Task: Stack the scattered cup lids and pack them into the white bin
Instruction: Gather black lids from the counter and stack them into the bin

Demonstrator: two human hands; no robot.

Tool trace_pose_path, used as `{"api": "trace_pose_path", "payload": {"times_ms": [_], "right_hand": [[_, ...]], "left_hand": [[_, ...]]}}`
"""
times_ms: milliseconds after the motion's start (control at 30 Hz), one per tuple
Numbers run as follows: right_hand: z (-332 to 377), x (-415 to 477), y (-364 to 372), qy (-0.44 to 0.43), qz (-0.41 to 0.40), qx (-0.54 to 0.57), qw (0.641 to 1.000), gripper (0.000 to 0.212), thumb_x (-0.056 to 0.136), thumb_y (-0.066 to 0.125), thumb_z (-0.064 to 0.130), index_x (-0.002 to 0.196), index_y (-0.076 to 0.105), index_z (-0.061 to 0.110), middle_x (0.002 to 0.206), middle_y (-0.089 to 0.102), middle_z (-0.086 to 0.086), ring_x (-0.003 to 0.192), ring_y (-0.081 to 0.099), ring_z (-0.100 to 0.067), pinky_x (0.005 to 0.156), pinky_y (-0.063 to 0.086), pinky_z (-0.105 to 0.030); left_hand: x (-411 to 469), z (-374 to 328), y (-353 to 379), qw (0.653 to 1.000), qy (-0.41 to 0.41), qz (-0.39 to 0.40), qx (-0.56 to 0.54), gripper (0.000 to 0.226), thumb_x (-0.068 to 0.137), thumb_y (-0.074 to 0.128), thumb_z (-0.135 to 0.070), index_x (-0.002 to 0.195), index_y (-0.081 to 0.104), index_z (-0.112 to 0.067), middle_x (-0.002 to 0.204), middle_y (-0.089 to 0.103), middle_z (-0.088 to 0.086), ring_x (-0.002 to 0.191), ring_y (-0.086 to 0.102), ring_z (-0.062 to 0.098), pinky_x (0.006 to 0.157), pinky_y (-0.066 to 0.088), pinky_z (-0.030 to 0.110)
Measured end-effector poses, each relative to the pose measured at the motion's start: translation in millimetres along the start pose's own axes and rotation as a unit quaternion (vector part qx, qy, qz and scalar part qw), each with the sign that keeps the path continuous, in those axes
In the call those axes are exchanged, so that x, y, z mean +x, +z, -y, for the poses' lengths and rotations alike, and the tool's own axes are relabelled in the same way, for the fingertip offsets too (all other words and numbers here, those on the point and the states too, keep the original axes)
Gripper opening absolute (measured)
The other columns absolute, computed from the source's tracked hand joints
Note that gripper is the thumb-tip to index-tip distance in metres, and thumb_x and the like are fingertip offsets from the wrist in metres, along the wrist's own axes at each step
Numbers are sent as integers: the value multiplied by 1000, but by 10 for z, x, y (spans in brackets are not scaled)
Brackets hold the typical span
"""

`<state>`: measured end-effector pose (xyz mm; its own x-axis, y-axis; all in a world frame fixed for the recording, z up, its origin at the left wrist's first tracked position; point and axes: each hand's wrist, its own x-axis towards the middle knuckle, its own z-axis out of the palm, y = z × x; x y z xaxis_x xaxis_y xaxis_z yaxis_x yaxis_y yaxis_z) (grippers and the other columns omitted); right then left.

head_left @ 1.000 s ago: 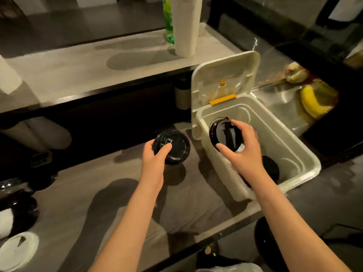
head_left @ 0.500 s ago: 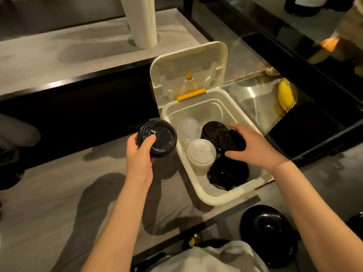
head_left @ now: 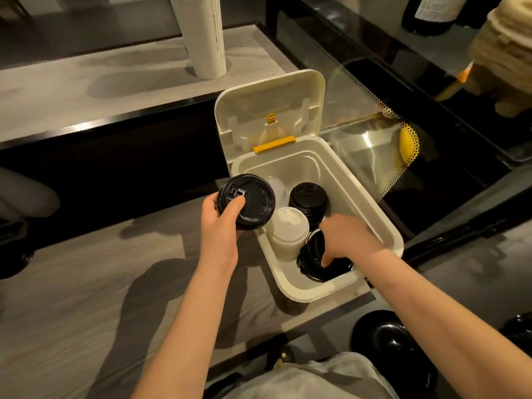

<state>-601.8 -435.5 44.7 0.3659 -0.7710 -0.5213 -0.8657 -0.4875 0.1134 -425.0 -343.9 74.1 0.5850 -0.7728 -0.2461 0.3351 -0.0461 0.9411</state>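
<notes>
Round, ridged black plastic lid (head_left: 251, 203) is gripped in left hand (head_left: 218, 226); right hand (head_left: 349, 240), blurred, is laid on black lids (head_left: 312, 264) in white bin (head_left: 293, 289), grasp indeterminable.

Black lids (head_left: 308, 198), white lid stack (head_left: 288, 228), white bin (head_left: 374, 214), orange latch (head_left: 274, 144)

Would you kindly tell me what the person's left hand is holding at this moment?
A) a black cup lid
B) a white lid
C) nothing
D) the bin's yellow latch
A: the left hand grips a black cup lid, with the thumb on its top, beside the white bin's left rim.
</notes>
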Motion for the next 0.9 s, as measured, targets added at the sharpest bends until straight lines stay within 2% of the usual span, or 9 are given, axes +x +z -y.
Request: {"api": "trace_pose_path", "payload": {"times_ms": [133,200,300,367,467,600,667,767,900], "right_hand": [[-127,-35,-22,3,-7,53,999,67,69,73,55,122,50,20,122,54,-1,110,55,-23,80,47,-34],[-188,-45,-122,-16,-85,140,986,70,76,65,58,132,47,20,129,53,-3,115,53,-23,89,47,-36],[-128,-52,-415,-104,-182,406,889,58,89,54,49,141,40,26,130,51,1,118,51,-17,100,42,-35],[-24,-17,-604,-164,-152,533,816,47,94,49,41,138,42,28,121,53,6,113,53,-13,99,45,-34],[71,55,-744,-225,-107,564,787,28,96,50,27,123,56,20,110,62,5,103,60,-10,86,50,-24],[-71,155,-786,-200,-102,633,741,15,94,55,19,108,59,16,98,66,-2,90,64,-14,78,52,-26],[-205,230,-821,-165,-128,628,750,13,92,58,22,104,58,17,97,65,-2,92,62,-17,76,50,-25],[-396,419,-916,-92,-159,472,863,25,90,60,30,106,58,12,101,62,-5,91,58,-19,75,47,-31],[-407,669,-987,-97,-29,241,965,30,91,57,39,108,53,14,112,58,-8,94,53,-20,73,38,-29]], "left_hand": [[10,6,49,1000,-2,10,21,34,88,60,-12,119,48,-15,109,60,2,100,61,15,72,51,24],[34,12,56,999,-2,20,41,33,87,61,-12,118,49,-17,110,61,1,101,61,15,79,52,28],[74,-4,87,996,-1,58,70,32,86,63,-12,116,52,-16,109,64,2,103,62,16,86,52,33],[99,-46,158,992,3,98,80,31,86,63,-10,115,53,-14,106,66,2,100,64,16,77,52,25],[152,-115,282,987,5,136,90,24,86,62,-9,108,54,-15,102,66,4,95,66,17,68,53,20],[291,-106,380,975,-4,165,147,27,87,63,-14,110,51,-20,113,63,7,102,63,18,85,54,32],[389,-57,391,954,52,145,258,38,87,64,-20,121,48,-19,123,57,3,113,56,15,98,46,35],[550,18,365,823,205,125,514,51,89,59,-30,136,43,-18,141,43,-2,135,33,15,108,28,34],[681,168,382,613,250,202,722,51,92,49,-41,139,42,-20,149,35,-1,143,19,19,115,9,42]]}}
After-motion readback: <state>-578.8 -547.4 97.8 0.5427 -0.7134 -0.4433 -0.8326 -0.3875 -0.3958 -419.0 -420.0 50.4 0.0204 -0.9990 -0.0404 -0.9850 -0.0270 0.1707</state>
